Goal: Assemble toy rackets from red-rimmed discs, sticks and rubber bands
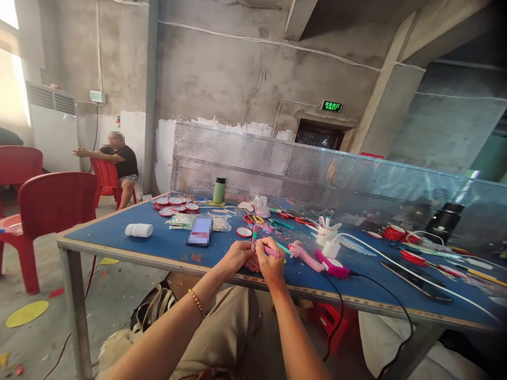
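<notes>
Apparently midway, at the lower centre of the frame, our left grip (237,257) pinches a striped stick (254,233), our right grip (272,266) clasps a pink pen-like tool (271,250); what's finished, we cannot tell.

A white bottle (138,230) lies on its side on the blue table (103,232); a green flask (219,191) stands upright before a mesh panel (237,158); beyond, a person (127,160) sits on a red chair (105,177), and a lit exit sign (331,106) glows above a dark doorway (319,136)
</notes>
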Available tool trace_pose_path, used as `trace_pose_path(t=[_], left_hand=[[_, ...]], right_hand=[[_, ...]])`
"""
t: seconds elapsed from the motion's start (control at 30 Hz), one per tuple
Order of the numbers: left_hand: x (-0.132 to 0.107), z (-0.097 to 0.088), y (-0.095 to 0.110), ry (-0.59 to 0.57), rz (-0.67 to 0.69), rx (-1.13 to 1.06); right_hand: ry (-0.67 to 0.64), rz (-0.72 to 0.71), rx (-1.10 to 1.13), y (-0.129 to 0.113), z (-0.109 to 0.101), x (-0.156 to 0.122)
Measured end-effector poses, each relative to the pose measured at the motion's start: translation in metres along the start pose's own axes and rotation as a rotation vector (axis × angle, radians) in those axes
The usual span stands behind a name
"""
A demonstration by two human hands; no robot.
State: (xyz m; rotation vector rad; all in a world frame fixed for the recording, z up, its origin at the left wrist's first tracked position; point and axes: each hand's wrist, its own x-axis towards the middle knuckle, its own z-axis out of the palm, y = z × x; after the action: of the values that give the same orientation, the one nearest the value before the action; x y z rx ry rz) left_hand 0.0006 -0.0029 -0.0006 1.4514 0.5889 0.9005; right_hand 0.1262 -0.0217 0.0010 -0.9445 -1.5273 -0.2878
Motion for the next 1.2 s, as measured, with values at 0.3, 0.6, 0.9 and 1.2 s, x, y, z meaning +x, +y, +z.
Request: trace_pose_path(t=[0.3,0.6,0.9,1.2], left_hand=[[0.0000,-0.0002,-0.0003,0.002,0.001,0.006],[-0.0009,-0.0003,0.0013,-0.016,0.019,-0.001],[-0.0017,0.0003,0.0024,-0.014,0.009,0.008],[-0.0021,0.0011,0.0038,-0.011,0.008,0.009]], right_hand=[[0.006,-0.020,-0.009,0.0012,0.0003,-0.0008],[0.010,0.027,0.036,-0.0002,0.0010,-0.0006],[0.032,0.051,0.046,0.0013,0.0016,0.0002],[0.046,0.047,0.046,0.0009,0.0020,0.0004]])
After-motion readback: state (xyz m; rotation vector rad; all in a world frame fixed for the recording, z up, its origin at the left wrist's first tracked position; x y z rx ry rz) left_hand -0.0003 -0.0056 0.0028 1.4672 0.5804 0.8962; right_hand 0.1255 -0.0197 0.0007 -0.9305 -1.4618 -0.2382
